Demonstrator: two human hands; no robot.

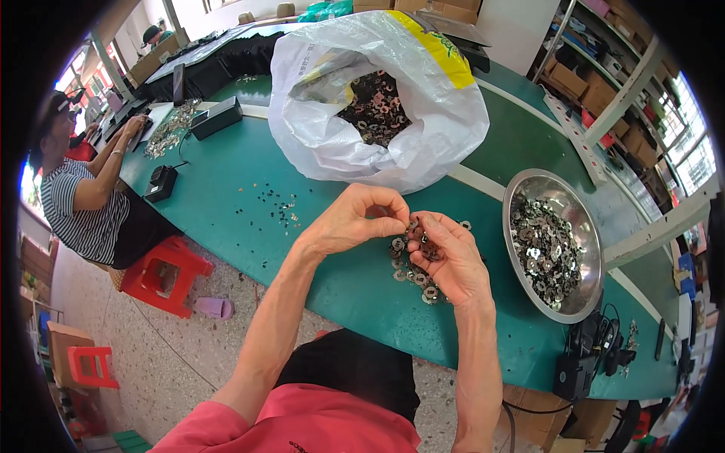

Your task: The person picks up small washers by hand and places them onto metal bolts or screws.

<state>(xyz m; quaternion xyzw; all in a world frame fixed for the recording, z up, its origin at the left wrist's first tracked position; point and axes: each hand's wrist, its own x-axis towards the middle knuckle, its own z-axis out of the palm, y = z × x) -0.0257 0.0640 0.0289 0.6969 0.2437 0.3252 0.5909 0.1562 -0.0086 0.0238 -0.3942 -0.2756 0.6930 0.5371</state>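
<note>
Over the green table, my left hand (pixel 355 220) pinches thumb and forefinger together on a small metal piece, close to my right fingertips. My right hand (pixel 455 260) is curled around several small round metal pieces (pixel 429 248), some coppery in tone. Just under both hands lies a loose pile of flat silvery discs with cut-outs (pixel 423 285). Beyond them stands a white woven sack (pixel 438 151), its mouth rolled wide, holding many dark and shiny metal pieces (pixel 375 109). On the right, a steel bowl (pixel 521 189) is filled with similar silvery discs (pixel 545 249).
Small dark bits (pixel 268 211) are scattered left of my hands. A black box-shaped device (pixel 217 118) and a small black device (pixel 161 183) sit farther left. Black equipment with cables (pixel 581 351) stands by the bowl. A co-worker in a striped shirt (pixel 83 196) sits on a red stool (pixel 162 275).
</note>
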